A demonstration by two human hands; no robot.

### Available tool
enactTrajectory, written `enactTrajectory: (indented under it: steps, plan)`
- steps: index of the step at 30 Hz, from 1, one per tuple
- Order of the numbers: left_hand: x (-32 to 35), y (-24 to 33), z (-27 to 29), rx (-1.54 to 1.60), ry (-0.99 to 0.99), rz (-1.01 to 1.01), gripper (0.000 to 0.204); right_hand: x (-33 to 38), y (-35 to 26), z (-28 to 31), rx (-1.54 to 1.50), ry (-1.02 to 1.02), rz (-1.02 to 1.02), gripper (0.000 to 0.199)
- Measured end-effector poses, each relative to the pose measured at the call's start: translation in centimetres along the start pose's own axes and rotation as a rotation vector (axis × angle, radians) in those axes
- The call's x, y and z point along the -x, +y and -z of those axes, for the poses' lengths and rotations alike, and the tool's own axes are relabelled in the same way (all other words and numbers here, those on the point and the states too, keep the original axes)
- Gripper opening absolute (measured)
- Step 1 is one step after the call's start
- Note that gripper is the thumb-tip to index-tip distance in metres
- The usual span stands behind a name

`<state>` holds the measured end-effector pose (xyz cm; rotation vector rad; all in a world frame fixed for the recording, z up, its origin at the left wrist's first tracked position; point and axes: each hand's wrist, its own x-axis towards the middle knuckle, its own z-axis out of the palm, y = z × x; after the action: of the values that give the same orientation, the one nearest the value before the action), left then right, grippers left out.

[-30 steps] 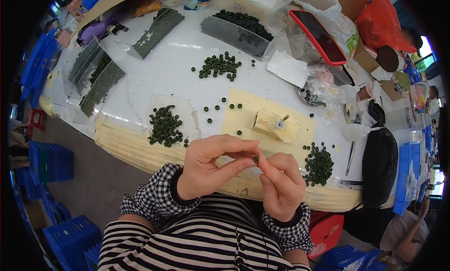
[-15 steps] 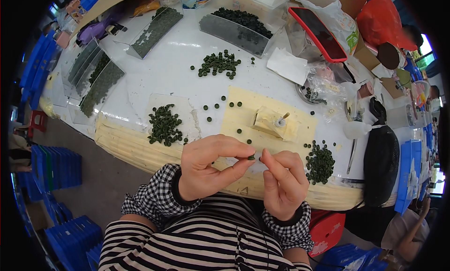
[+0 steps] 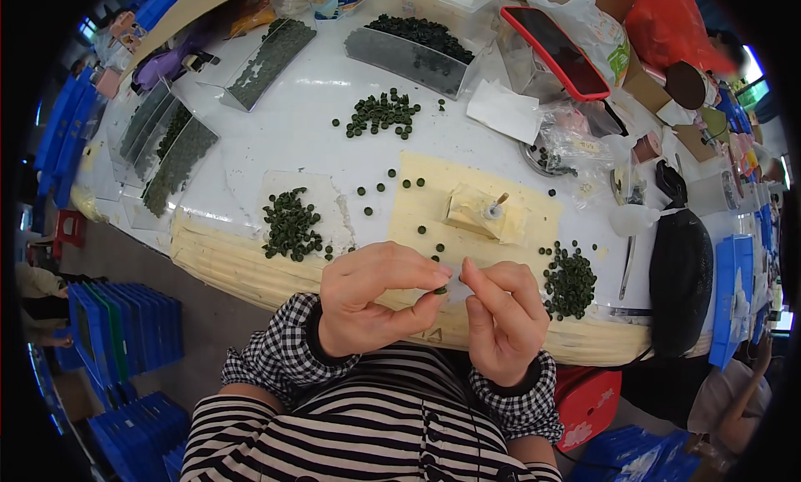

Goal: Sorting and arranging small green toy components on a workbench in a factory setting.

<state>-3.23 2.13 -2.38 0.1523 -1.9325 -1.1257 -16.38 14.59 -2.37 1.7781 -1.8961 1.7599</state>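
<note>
My left hand (image 3: 375, 298) pinches a small dark green round cap-like piece (image 3: 440, 290) between thumb and forefinger. Close beside it, my right hand (image 3: 507, 319) is closed, its fingertips at a tiny dark speck too small to name. Both hands are held over the table's near edge. Just beyond them stands a pale yellow block (image 3: 486, 213) with a short peg on top, on a yellow sheet (image 3: 409, 207). A pile of like green pieces (image 3: 292, 223) lies left of my left hand, and another pile of small green pieces (image 3: 571, 283) right of my right hand.
Farther off lie a loose green cluster (image 3: 384, 113) and clear trays (image 3: 409, 61) of dark pieces. A red-cased phone (image 3: 557, 52), white paper (image 3: 504, 111), tweezers (image 3: 627, 267) and a black bag (image 3: 680, 282) are to the right. Blue crates (image 3: 125, 323) stand on the floor at left.
The green piece in my left fingers has tipped and sits slightly lower. My right fingertips have shifted a little left and up. The view has turned slightly.
</note>
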Motion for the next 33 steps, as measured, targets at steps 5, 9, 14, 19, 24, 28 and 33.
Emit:
enactTrajectory:
  steps: [5, 9, 14, 19, 24, 28, 33]
  plan:
    - [-0.12, 0.07, 0.08, -0.019, -0.013, -0.012, 0.025, 0.02, -0.02, -0.03, -0.004, 0.001, 0.004, 0.036]
    - [0.09, -0.02, 0.12, -0.011, -0.032, -0.008, 0.027, -0.03, -0.07, -0.04, 0.001, 0.0, 0.002, 0.036]
    - [0.16, -0.1, 0.0, 0.088, -0.048, 0.065, 0.023, -0.05, -0.1, -0.01, 0.008, -0.004, 0.002, 0.037]
    - [0.46, -0.05, 0.15, 0.258, -0.084, 0.274, 0.02, -0.06, -0.02, 0.13, -0.011, -0.016, 0.026, 0.038]
    - [-0.01, 0.25, 0.41, 0.242, -0.099, 0.291, 0.024, 0.09, 0.17, 0.11, -0.043, -0.01, 0.073, 0.04]
    - [-0.2, 0.21, 0.4, 0.191, -0.12, 0.238, 0.025, 0.09, 0.19, 0.11, -0.034, -0.023, 0.092, 0.04]
    - [-0.23, 0.24, 0.38, 0.18, -0.14, 0.237, 0.026, 0.17, 0.23, 0.07, -0.027, -0.02, 0.101, 0.04]
